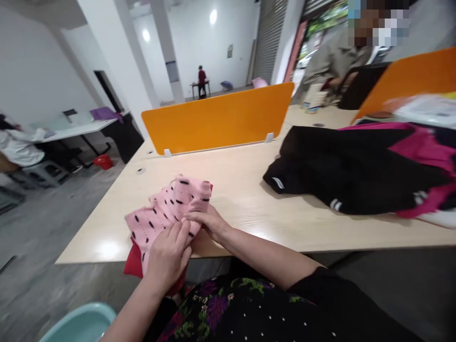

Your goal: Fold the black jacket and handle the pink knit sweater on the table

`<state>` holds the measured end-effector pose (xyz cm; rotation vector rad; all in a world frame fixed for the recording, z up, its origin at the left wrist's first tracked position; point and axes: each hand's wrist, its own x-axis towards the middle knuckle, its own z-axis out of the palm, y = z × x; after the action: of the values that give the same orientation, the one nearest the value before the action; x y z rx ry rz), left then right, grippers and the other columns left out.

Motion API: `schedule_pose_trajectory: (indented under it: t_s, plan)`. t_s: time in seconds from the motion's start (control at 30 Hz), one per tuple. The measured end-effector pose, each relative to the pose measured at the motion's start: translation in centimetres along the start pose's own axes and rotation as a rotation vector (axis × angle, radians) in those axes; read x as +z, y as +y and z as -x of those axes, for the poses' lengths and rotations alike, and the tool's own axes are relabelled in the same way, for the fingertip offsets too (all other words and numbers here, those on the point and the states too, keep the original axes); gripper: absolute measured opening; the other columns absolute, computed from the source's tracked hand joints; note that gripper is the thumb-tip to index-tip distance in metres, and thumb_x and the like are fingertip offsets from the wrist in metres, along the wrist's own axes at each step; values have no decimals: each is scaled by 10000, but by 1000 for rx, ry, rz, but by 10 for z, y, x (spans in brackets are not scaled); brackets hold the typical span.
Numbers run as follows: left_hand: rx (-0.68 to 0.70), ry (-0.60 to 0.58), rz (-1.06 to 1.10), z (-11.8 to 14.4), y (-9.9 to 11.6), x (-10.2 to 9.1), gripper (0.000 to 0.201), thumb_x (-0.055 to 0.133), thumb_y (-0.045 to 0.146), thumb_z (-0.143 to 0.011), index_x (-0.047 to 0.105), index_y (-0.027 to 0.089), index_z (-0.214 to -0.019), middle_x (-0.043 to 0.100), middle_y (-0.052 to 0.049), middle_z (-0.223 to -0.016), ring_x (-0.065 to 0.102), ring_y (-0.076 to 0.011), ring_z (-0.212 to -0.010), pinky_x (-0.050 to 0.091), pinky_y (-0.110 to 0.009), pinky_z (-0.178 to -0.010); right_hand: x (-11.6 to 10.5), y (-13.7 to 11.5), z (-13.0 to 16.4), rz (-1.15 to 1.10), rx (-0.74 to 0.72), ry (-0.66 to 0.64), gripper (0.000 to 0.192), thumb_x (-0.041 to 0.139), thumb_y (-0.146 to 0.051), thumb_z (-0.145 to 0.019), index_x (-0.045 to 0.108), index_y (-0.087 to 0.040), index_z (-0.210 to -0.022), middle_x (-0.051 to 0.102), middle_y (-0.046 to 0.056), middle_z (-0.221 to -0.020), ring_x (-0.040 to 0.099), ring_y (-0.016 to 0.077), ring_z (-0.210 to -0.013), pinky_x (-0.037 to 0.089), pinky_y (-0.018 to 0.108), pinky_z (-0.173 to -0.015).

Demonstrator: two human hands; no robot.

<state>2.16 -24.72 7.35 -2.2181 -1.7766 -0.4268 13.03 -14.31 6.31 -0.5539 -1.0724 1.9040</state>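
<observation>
A pink knitted garment [167, 202] with black dashes and dots lies bunched at the near edge of the light wooden table [228, 180]. Red cloth [134, 260] shows beneath it and hangs over the edge. My left hand [169, 251] is closed on the near part of the pink fabric. With thumb on top and fingers underneath, my right hand [210, 223] pinches its right side. The two hands almost meet at the middle of the cloth; the fingers below the fabric are hidden.
Black garments [327, 171] and magenta cloth [416, 147] are piled on the right. An orange divider [221, 118] stands along the table's far side. Across it, a person [331, 61] works at the upper right. A teal basin [81, 325] is on the floor, lower left.
</observation>
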Motion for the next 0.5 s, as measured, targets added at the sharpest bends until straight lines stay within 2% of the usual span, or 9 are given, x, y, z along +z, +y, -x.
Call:
schedule_pose_trajectory:
  t_s: [0.07, 0.1, 0.17, 0.23, 0.3, 0.37, 0.43, 0.5]
  plan:
    - [122, -21, -35, -25, 12, 24, 487, 519, 282, -826, 511, 193, -1305, 622, -174, -1181, 590, -321, -1088, 512, -452, -885, -34, 1, -9, -82, 23, 234, 297, 807, -248, -474, 633, -155, -696, 651, -11, -718, 609, 170, -789, 486, 312, -834]
    - [179, -2, -39, -33, 17, 29, 509, 538, 326, -831, 499, 188, -1319, 598, -186, -1228, 564, -336, -1134, 501, -468, -904, -51, -4, -13, -112, 19, 304, 278, 796, -233, -460, 629, -154, -668, 653, -10, -702, 611, 172, -775, 488, 312, -821]
    - [275, 86, -18, -41, 21, 28, 582, 559, 388, -837, 440, 187, -1370, 529, -181, -1338, 488, -339, -1237, 450, -491, -981, -78, -25, -16, -118, -35, 334, 248, 774, -223, -459, 642, -156, -658, 664, -6, -687, 616, 178, -748, 496, 315, -786]
    - [326, 198, 22, -40, 14, 17, 611, 550, 364, -860, 364, 201, -1419, 521, -139, -1365, 469, -292, -1267, 402, -468, -1041, -96, -66, -16, -39, -162, 333, 222, 764, -217, -468, 653, -160, -651, 665, -12, -662, 613, 169, -701, 498, 306, -746]
    - [303, 305, 43, -31, -5, 8, 603, 543, 310, -872, 341, 218, -1432, 567, -107, -1318, 505, -260, -1235, 385, -442, -1057, -110, -122, -10, 62, -347, 388, 199, 754, -214, -496, 663, -159, -664, 667, -17, -657, 603, 153, -661, 493, 294, -716]
    - [249, 343, 52, -13, -35, 9, 571, 542, 303, -868, 378, 240, -1411, 612, -89, -1254, 545, -259, -1187, 413, -427, -1025, -130, -183, -1, 133, -600, 502, 186, 744, -200, -531, 669, -144, -692, 666, -10, -666, 592, 138, -638, 482, 282, -696]
    - [182, 300, 62, 14, -72, 22, 517, 532, 330, -862, 436, 248, -1364, 640, -77, -1200, 578, -263, -1141, 475, -399, -942, -164, -238, 8, 165, -894, 648, 180, 710, -197, -602, 675, -127, -764, 679, 19, -739, 601, 136, -670, 474, 286, -709]
    - [102, 274, 64, 50, -109, 41, 446, 527, 394, -845, 510, 277, -1275, 674, -51, -1124, 626, -261, -1053, 526, -379, -841, -213, -277, 19, 285, -1079, 878, 234, 655, -184, -678, 676, -96, -893, 690, 83, -860, 621, 149, -742, 463, 296, -713]
